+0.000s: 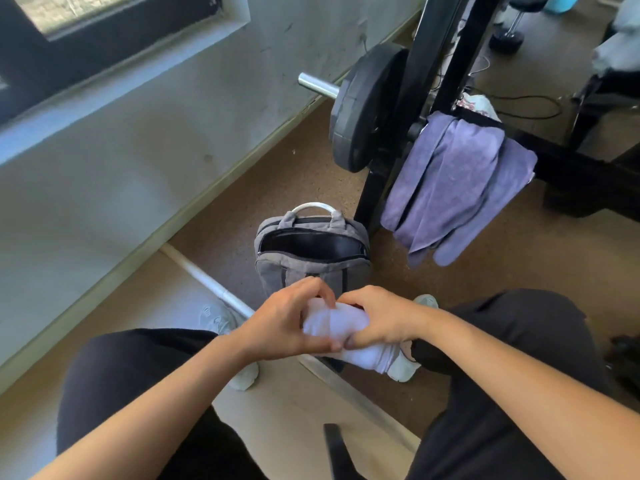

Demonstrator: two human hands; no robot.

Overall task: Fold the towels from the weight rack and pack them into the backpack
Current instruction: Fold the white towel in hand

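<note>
A white towel (341, 327), bunched into a compact roll, is held between my knees. My left hand (285, 323) grips its left end and my right hand (381, 320) grips its right side, thumbs meeting below it. Just beyond the hands stands a grey backpack (304, 268) on the floor, its main compartment unzipped and dark inside. A purple towel (453, 185) hangs draped over a bar of the black weight rack (436, 64) to the right of the backpack.
A black weight plate (363, 105) sits on a chrome bar beside the rack. A white pole (204, 277) lies on the floor by the wall. A dumbbell (507, 36) and cables lie farther back. My shoes (218, 320) rest on brown flooring.
</note>
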